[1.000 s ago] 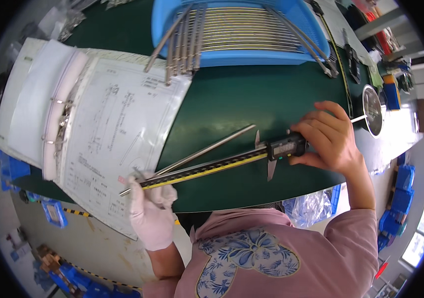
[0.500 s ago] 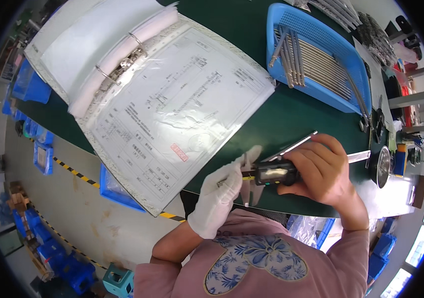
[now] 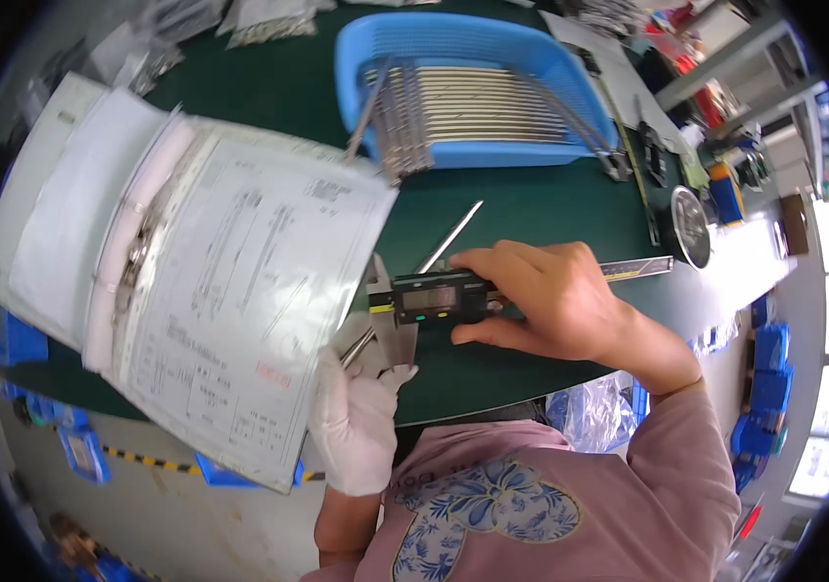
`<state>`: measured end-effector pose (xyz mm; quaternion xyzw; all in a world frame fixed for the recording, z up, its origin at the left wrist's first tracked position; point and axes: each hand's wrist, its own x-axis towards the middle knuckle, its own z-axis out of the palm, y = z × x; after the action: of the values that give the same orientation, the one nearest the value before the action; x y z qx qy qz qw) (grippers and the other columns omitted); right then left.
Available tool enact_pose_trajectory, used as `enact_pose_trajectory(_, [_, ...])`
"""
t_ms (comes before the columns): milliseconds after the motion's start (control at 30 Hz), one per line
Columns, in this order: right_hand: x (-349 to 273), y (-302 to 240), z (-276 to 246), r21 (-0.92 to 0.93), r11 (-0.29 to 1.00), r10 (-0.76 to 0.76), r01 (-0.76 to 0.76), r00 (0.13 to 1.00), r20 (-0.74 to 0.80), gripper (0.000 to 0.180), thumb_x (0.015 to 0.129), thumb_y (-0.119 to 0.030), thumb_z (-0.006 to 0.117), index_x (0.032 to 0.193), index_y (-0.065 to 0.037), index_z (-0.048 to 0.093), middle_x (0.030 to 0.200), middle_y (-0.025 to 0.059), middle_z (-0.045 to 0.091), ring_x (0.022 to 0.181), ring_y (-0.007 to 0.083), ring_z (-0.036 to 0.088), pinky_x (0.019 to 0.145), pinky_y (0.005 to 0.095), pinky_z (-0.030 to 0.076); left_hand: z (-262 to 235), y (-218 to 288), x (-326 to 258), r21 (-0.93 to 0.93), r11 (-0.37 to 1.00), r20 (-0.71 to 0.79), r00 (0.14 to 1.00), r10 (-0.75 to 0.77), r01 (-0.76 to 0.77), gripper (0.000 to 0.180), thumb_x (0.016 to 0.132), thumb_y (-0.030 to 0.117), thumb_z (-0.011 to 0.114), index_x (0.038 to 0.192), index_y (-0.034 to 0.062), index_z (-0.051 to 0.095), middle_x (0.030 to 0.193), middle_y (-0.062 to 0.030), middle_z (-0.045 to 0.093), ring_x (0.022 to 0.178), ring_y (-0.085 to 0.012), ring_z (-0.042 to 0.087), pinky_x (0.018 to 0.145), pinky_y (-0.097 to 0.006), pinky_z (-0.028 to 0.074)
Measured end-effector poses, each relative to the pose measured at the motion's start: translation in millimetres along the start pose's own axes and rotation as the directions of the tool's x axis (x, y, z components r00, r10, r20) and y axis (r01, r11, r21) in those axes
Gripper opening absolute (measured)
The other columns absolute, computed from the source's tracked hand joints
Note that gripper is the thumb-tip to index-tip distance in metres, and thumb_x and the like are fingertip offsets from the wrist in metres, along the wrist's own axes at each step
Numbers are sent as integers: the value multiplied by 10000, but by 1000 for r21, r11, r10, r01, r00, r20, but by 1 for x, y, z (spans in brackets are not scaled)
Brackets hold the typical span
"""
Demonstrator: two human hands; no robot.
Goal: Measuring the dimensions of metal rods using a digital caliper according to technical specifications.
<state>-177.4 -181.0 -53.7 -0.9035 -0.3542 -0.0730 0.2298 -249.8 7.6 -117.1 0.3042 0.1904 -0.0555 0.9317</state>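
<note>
My right hand [image 3: 555, 301], bare, grips a black digital caliper [image 3: 443, 297] between thumb and fingers. Its beam [image 3: 637, 269] sticks out to the right behind the hand. A thin, shiny metal rod [image 3: 452, 236] slants up to the right, passing behind the caliper near its jaws. In a white glove, my left hand [image 3: 356, 427] holds the lower end of this rod, its fingertips close to the lower caliper jaw [image 3: 397, 344]. Whether the jaws touch the rod I cannot tell.
Left of my hands lies an open ring binder [image 3: 240, 281] with a technical drawing. Beyond them, a blue plastic basket [image 3: 521, 153] holds many similar rods [image 3: 492, 107], some leaning over its rim. A round metal bowl [image 3: 690, 228] sits at the right on the green table [image 3: 511, 209].
The view has turned, so binder and basket appear further left. The rod now stands at a steeper slant, and my left hand sits lower against the caliper. Both hands keep their holds.
</note>
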Motion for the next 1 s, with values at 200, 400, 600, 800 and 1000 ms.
enact_pose_trajectory(200, [-32, 13, -50, 130, 968, 243, -214, 931, -274, 431, 669, -275, 745, 979, -31, 571, 772, 74, 584, 602, 188, 581, 526, 274, 453, -13, 5, -2, 70, 995, 23, 997, 74, -76, 365, 900, 343, 468, 1083, 27, 485, 858, -30, 528, 819, -171, 490, 621, -254, 369])
enact_pose_trajectory(400, [-45, 100, -148, 552, 623, 782, -555, 413, -467, 370, 801, -373, 618, 943, -33, 587, 683, -29, 470, 501, 3, 362, 405, 168, 225, -4, -3, 3, 71, 966, -73, 964, 255, -250, 328, 871, 390, 513, 892, 62, 514, 763, -9, 486, 644, -84, 398, 551, -199, 305])
enact_pose_trajectory(600, [-19, 241, -149, 918, 183, 979, -351, 154, -136, 203, 768, -203, 649, 726, -59, 512, 644, 3, 467, 417, 37, 336, 348, 169, 247, -29, 8, 9, 79, 951, 64, 953, 295, -299, 347, 881, 394, 495, 914, 48, 505, 789, -27, 488, 623, -87, 432, 523, -175, 314])
enact_pose_trajectory(800, [-6, 334, -100, 948, 41, 998, -315, -30, -53, 190, 746, -89, 619, 636, -25, 479, 557, 42, 449, 399, 114, 376, 326, 241, 271, 6, 4, 1, 191, 952, -389, 873, 296, -238, 340, 829, 468, 522, 775, 133, 494, 642, -3, 487, 510, -128, 407, 487, -249, 308])
enact_pose_trajectory(1000, [-18, 355, -86, 888, 57, 996, -457, -41, -85, 189, 728, -112, 638, 709, -3, 485, 580, 53, 460, 420, 122, 385, 343, 279, 261, -3, 5, -2, 200, 963, -315, 919, 238, -181, 358, 837, 490, 491, 782, 136, 493, 598, -3, 457, 519, -127, 402, 503, -241, 315])
